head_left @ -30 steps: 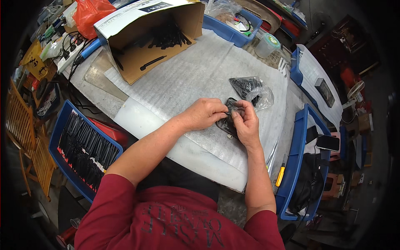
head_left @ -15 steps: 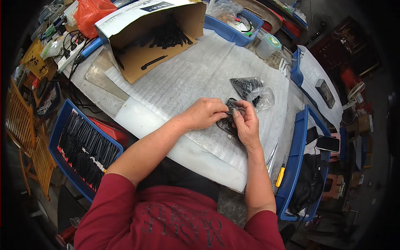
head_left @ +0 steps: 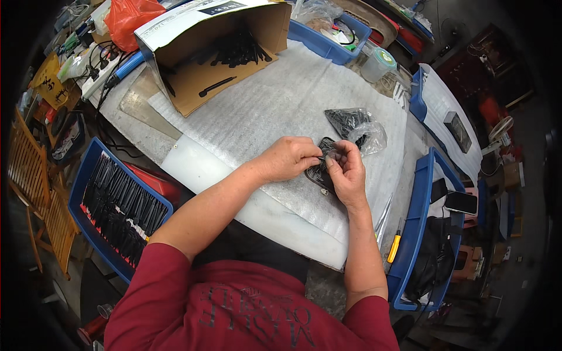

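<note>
My left hand point(head_left: 288, 158) and my right hand point(head_left: 346, 171) meet over a white foam sheet point(head_left: 257, 111) on the table. Together they pinch a small clear plastic bag of black parts point(head_left: 321, 171), which lies under my fingers. What exactly is between the fingertips is too small to tell. Just beyond my hands lies a second clear bag holding black parts point(head_left: 351, 124).
An open cardboard box with black pieces point(head_left: 216, 52) stands at the back left. A blue bin of black parts point(head_left: 117, 205) sits at my lower left. Another blue bin point(head_left: 418, 234) with a black bag and phones is at the right, a yellow-handled screwdriver point(head_left: 394, 247) beside it.
Both hands stay at the same spot over the small bag. Only the fingers have shifted slightly.
</note>
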`<state>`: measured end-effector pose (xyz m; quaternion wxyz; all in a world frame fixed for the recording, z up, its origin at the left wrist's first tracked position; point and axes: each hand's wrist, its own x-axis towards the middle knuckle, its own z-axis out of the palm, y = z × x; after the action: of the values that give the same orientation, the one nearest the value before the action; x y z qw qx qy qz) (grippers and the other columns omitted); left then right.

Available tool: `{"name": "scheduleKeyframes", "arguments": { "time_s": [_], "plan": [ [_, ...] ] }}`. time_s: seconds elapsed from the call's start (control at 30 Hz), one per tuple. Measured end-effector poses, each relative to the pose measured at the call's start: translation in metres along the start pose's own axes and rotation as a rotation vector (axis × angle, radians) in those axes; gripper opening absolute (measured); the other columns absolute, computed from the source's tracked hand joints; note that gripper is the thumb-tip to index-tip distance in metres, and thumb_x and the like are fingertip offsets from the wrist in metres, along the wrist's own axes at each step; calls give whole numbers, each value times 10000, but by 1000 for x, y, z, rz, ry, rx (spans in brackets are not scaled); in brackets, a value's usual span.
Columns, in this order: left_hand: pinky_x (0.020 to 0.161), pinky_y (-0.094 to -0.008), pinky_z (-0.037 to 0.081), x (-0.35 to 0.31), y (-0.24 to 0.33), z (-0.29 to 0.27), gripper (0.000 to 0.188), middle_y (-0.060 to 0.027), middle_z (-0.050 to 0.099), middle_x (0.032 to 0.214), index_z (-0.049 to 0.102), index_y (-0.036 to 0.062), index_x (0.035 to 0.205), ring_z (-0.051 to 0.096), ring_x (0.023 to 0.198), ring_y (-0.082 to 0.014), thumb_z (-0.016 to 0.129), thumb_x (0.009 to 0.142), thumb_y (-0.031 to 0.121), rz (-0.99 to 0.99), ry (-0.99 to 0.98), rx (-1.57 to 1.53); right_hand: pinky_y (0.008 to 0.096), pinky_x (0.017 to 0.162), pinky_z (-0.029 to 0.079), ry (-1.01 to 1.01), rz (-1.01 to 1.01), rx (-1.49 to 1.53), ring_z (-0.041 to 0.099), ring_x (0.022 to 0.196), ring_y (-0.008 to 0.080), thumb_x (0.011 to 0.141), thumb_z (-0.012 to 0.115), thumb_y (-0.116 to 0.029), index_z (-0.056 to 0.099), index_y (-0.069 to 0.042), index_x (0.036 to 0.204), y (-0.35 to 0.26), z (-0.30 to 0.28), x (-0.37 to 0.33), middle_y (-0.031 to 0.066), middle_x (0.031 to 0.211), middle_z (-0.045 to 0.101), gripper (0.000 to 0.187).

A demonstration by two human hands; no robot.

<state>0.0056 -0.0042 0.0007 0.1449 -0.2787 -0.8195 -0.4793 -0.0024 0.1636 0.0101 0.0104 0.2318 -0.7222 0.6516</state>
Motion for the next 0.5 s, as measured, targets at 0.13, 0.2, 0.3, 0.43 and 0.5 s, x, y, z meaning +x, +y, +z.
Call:
{"name": "scheduleKeyframes", "arguments": {
  "time_s": [0.13,0.2,0.3,0.43,0.5],
  "plan": [
    [568,-312,435,0,1,-1,121,-94,562,699,592,13,807,555,635,-235,600,711,86,12,-12,19,190,588,425,-26,-19,-165,508,672,56,780,519,-25,458,2,999,-4,0,0,45,782,546,228],
    [568,-313,435,-1,0,0,122,-94,562,699,592,14,807,554,634,-235,600,711,88,15,-14,23,185,583,419,-26,-1,-174,499,661,54,782,515,-28,458,1,1000,-5,-1,0,40,770,543,227],
    [567,-313,435,-1,1,-1,127,-94,561,696,592,11,810,554,632,-233,602,709,87,8,-19,18,190,573,416,-35,115,-105,494,643,65,782,511,-30,455,2,1005,-4,-2,0,45,773,548,231],
    [566,-310,434,0,0,0,132,-95,563,696,594,4,814,556,634,-233,602,708,83,-1,-7,11,202,536,399,5,5,-102,471,599,70,777,514,-36,487,11,946,2,-1,1,41,712,540,177],
    [566,-308,434,0,0,0,134,-96,563,696,594,2,815,557,635,-232,602,707,82,3,1,11,205,529,395,11,-40,-173,466,591,70,772,521,-40,504,16,911,2,-3,1,38,686,533,151]
  ]
}}
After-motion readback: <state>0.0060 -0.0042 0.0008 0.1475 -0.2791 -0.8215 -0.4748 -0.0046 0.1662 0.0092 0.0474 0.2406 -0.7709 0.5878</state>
